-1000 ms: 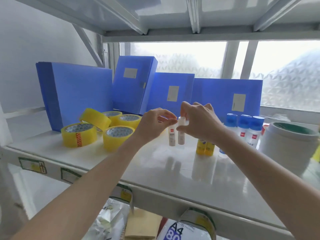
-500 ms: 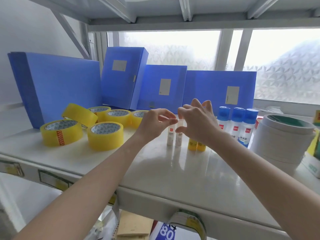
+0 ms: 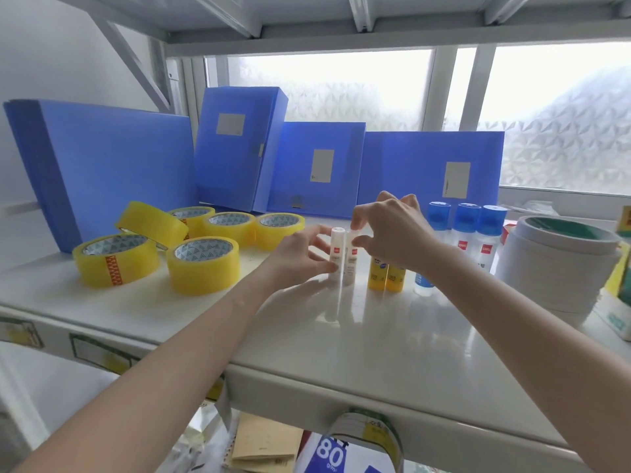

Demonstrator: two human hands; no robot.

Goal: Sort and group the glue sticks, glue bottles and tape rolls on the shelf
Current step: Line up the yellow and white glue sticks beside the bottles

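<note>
Two white glue sticks stand upright side by side at mid-shelf. My left hand [image 3: 300, 257] holds the left white stick [image 3: 336, 249] between thumb and fingers. My right hand [image 3: 392, 233] pinches the top of the right white stick [image 3: 351, 257]. Two yellow glue sticks [image 3: 385, 273] stand just right of them, under my right wrist. Behind these are three blue-capped glue bottles [image 3: 467, 230]. Several yellow tape rolls [image 3: 203, 264] lie grouped on the left of the white shelf [image 3: 341, 339], one leaning on the others.
Blue file boxes [image 3: 317, 165] line the back of the shelf, and a big one stands at the left [image 3: 102, 172]. A wide stack of white tape rolls [image 3: 556, 268] sits at the right end. Paper packs lie on the shelf below [image 3: 334, 455].
Both hands stay at the two white glue sticks. My left fingers have spread and come down around the left stick. The view has moved closer and a little left.
</note>
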